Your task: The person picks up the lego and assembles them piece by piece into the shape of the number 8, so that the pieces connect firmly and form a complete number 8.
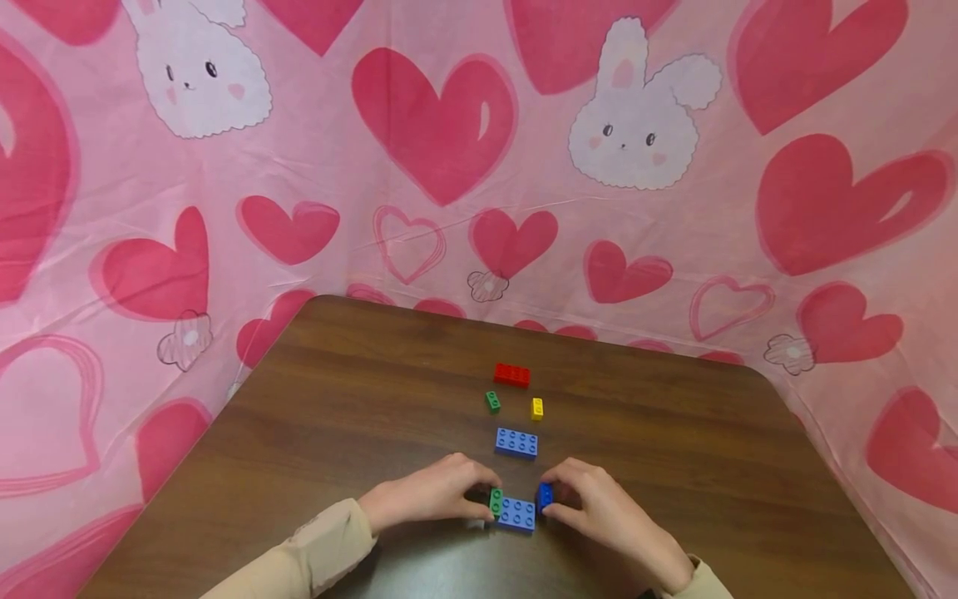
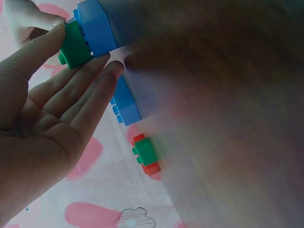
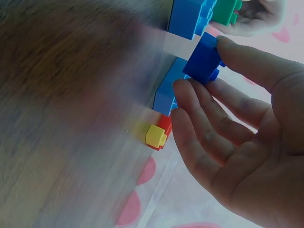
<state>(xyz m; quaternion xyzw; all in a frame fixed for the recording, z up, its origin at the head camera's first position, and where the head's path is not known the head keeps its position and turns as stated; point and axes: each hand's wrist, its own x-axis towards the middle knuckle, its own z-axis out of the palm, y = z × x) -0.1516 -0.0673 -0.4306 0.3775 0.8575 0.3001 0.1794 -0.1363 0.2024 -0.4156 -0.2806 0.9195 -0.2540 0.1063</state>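
Near the front of the table lies a light blue brick (image 1: 516,514) with its studs up. My left hand (image 1: 440,492) pinches a small green brick (image 1: 496,502) between thumb and fingertips at that brick's left end; in the left wrist view the green brick (image 2: 76,45) meets the blue one, though I cannot tell if it is pressed down fully. To the right, my right hand (image 1: 602,501) pinches a small dark blue brick (image 1: 545,497). The right wrist view shows this dark blue brick (image 3: 204,58) tilted and a little apart from the light blue brick (image 3: 185,18).
Beyond the hands, a second light blue brick (image 1: 516,443) lies on the brown table (image 1: 359,391). Farther back are a small green brick (image 1: 492,402), a small yellow brick (image 1: 537,408) and a red brick (image 1: 512,375). A pink heart-patterned cloth (image 1: 434,125) hangs behind the table.
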